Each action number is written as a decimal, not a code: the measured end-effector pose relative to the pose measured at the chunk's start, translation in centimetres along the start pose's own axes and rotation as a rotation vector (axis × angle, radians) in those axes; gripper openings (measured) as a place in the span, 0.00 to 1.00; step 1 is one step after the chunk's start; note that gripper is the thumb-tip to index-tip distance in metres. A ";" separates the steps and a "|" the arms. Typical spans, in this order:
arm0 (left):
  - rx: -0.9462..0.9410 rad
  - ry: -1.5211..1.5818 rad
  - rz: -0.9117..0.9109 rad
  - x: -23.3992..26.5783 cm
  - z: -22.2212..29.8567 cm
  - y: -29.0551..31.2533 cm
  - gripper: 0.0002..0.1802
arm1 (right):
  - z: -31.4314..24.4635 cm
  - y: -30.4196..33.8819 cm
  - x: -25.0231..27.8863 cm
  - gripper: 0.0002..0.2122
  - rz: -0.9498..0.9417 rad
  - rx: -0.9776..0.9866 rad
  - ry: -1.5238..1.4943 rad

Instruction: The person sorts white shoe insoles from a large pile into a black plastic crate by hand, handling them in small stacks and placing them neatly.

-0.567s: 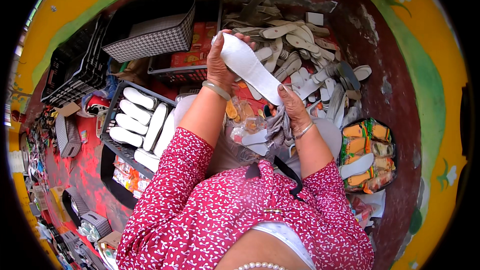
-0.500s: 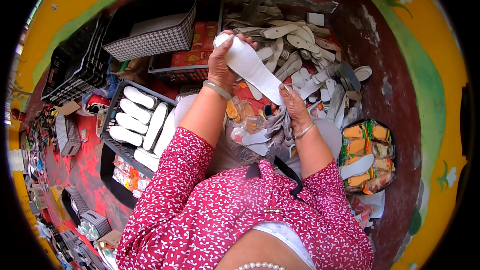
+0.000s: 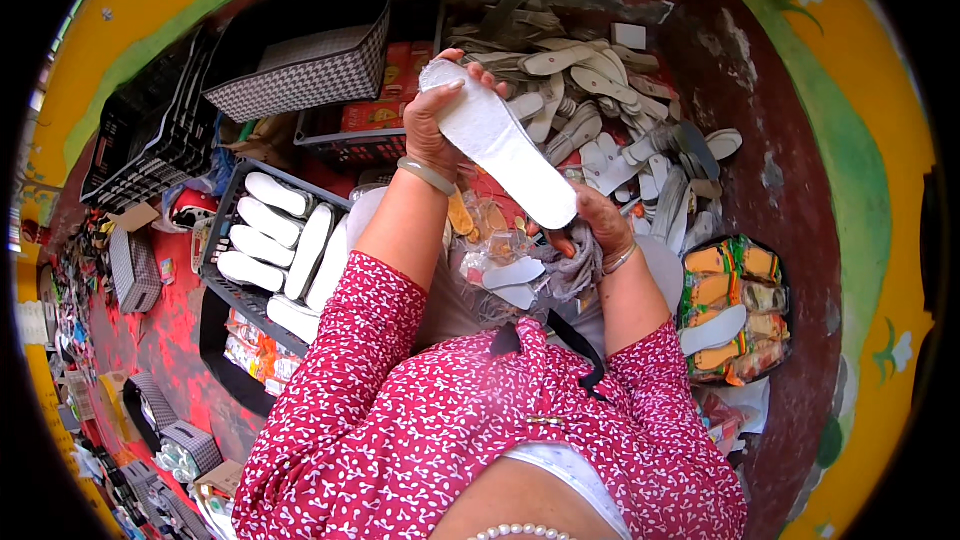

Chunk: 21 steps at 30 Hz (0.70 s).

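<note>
A white insole (image 3: 505, 145) is held up slantwise in front of me. My left hand (image 3: 435, 115) grips its far left end, thumb on top and fingertips showing past the far edge. At the lower right end of the insole is my right hand (image 3: 602, 222), its curled fingers around a bunched grey cloth (image 3: 572, 268). Whether those fingers also pinch the insole is hard to see. Below the hands, clear plastic bags (image 3: 485, 265) with pale insoles lie over my lap.
A dark crate (image 3: 228, 285) of white insoles stands at the left. Many loose insoles (image 3: 600, 90) are heaped against the far wall. A houndstooth basket (image 3: 300, 75) sits at the back left. Packaged orange insoles (image 3: 712, 292) fill a container at the right.
The insole's lower end has swung slightly right and nearer to me. My left hand has shifted a little left, and the right hand has moved slightly right and lower with the cloth.
</note>
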<state>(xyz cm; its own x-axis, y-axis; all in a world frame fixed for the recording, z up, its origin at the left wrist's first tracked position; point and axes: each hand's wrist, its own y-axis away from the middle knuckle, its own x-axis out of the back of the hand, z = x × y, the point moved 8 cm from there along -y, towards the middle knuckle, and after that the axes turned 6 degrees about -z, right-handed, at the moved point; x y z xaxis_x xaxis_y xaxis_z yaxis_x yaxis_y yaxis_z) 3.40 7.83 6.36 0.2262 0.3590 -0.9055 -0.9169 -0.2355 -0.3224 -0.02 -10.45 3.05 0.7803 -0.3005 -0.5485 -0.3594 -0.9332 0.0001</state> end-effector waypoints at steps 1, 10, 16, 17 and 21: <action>-0.002 0.002 -0.001 0.0 0.0 0.0 0.24 | 0.1 0.1 0.0 0.30 0.024 -0.020 0.010; 0.068 -0.177 0.072 0.9 -1.9 0.1 0.28 | 1.3 -0.9 2.5 0.16 0.128 0.001 0.174; 0.167 -0.252 0.301 5.0 -4.8 1.0 0.23 | 0.8 -1.4 3.3 0.15 0.305 0.110 0.533; 0.178 -0.243 0.363 5.7 -5.3 1.3 0.22 | 0.6 -1.3 3.3 0.15 0.324 0.124 0.621; 0.192 -0.292 0.484 7.3 -6.0 2.3 0.21 | -0.1 -1.3 2.4 0.14 0.378 0.211 1.039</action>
<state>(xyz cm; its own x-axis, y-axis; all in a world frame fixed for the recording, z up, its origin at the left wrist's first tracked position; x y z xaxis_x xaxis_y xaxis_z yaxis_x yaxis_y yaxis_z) 4.98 4.49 -2.67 -0.3070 0.4917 -0.8148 -0.9425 -0.2762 0.1884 2.36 -9.96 1.83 0.6153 -0.6676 0.4192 -0.6659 -0.7248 -0.1769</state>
